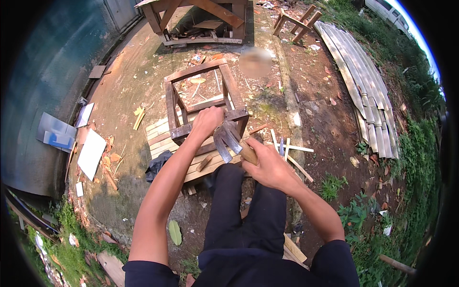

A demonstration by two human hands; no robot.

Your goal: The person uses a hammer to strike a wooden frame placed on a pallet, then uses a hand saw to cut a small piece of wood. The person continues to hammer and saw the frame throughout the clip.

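A dark brown wooden stool frame (pixel 197 72) rests on a slatted wooden platform (pixel 160 139) in front of my legs. Its open top faces me, and its legs run down toward the slats. My left hand (pixel 209 120) is closed at the frame's near rail, with the fingertips hidden below the knuckles. In my right hand (pixel 267 162) is a claw hammer (pixel 227 139), gripped by its light wooden handle. The hammer's metal head lies right beside my left hand, over the near right corner of the frame. A small wood block (pixel 204 163) sits on the slats below.
Thin wood strips (pixel 294 148) lie crossed to the right of the platform, a black plastic bag (pixel 158 165) to its left. A larger wooden workbench (pixel 201 28) stands beyond. Corrugated sheets (pixel 358 86) are stacked at right, and a white board (pixel 92 155) lies at left.
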